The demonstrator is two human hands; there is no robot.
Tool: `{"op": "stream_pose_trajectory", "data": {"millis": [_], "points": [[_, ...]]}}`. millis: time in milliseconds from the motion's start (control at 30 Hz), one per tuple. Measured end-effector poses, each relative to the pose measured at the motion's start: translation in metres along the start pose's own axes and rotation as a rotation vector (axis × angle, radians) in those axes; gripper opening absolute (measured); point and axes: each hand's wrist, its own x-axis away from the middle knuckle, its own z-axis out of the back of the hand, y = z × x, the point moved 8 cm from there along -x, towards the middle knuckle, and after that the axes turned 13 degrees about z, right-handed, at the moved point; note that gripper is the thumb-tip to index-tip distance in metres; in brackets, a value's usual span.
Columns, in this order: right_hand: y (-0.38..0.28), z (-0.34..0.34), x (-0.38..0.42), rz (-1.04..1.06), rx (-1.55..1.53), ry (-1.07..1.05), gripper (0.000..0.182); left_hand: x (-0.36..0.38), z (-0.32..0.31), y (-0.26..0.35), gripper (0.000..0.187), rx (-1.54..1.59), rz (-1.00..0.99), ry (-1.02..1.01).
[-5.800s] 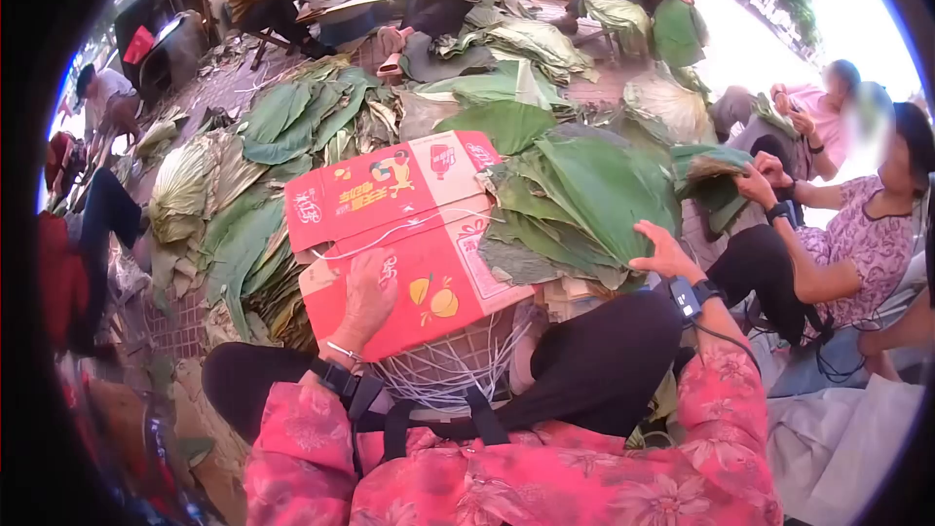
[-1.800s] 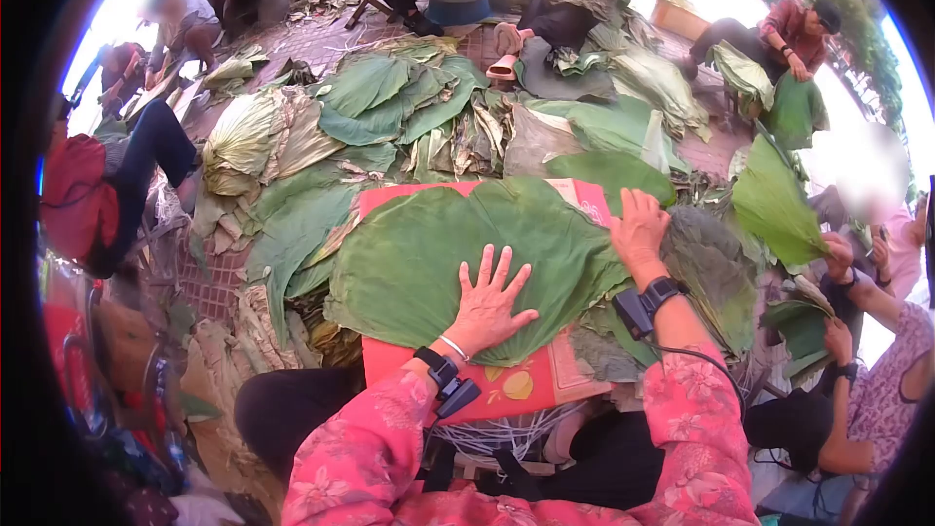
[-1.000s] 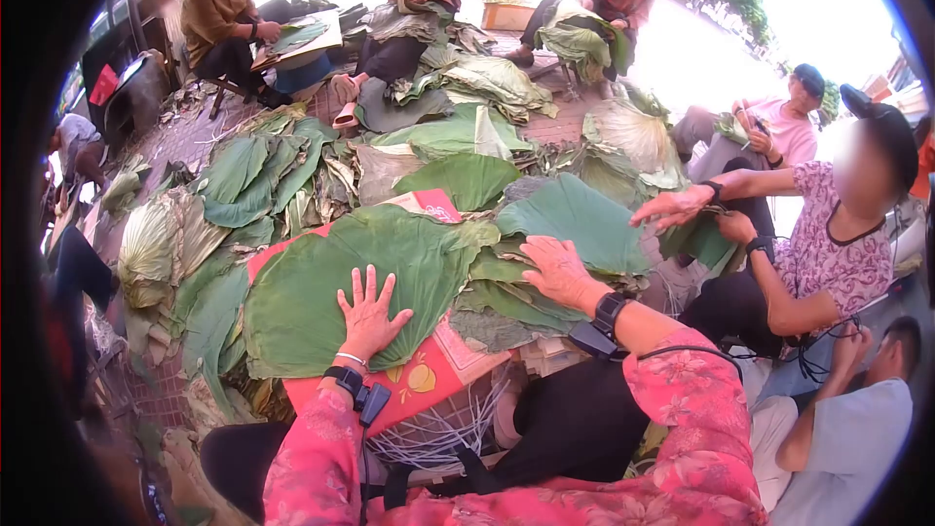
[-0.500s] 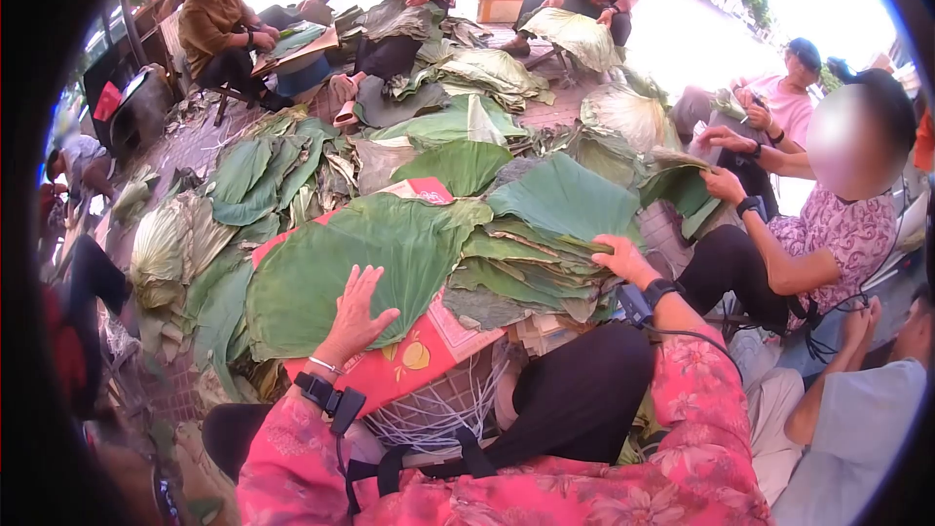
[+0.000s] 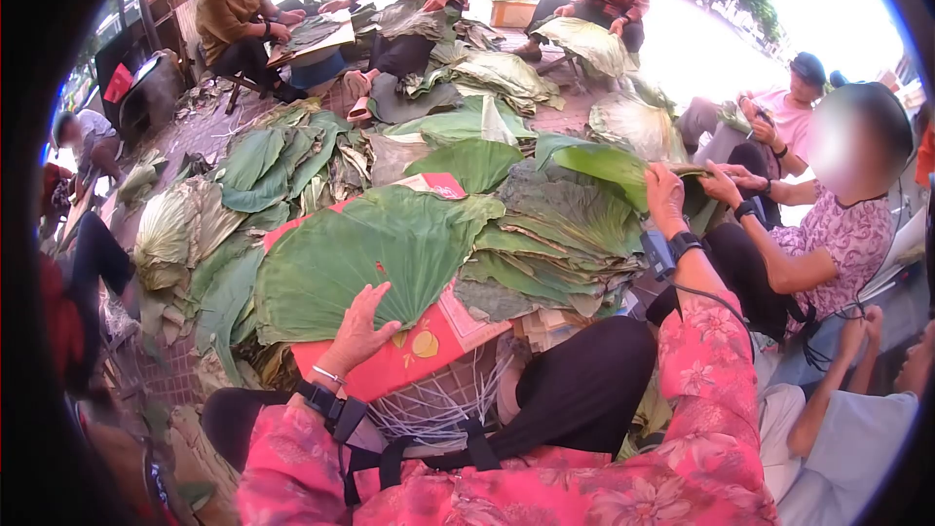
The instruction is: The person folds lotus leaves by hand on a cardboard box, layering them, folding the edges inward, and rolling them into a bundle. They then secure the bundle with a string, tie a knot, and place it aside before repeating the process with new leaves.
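Fingers beside unreadable red cardboard

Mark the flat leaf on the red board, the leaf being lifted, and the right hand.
flat leaf (image 5: 341,263), head view, middle of blade.
lifted leaf (image 5: 609,164), head view, raised green edge.
right hand (image 5: 666,197), head view, back of hand.

Bright daylight, blown-out glare top right, heavy fisheye warp, dark vignetted edges.

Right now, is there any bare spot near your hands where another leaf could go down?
Little. The red cardboard shows bare only at its near edge, beside the left hand; the big leaf covers the rest. The leaf stack under the right hand is crowded, and the paving beyond is mostly leaf-strewn.
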Motion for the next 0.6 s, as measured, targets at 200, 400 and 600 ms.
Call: {"op": "stream_pose_trajectory", "data": {"millis": [200, 400, 600], "points": [[-0.019, -0.034, 0.039, 0.064, 0.052, -0.321, 0.018, 0.005, -0.007, 0.002, 0.069, -0.057, 0.023, -0.017], [0.016, -0.075, 0.114, -0.061, -0.118, -0.526, 0.022, 0.005, -0.010, -0.005, 0.070, -0.031, -0.005, -0.022], [0.008, -0.064, 0.122, -0.086, -0.140, -0.787, 0.026, 0.004, -0.019, -0.011, 0.071, -0.054, 0.041, -0.041]]}}
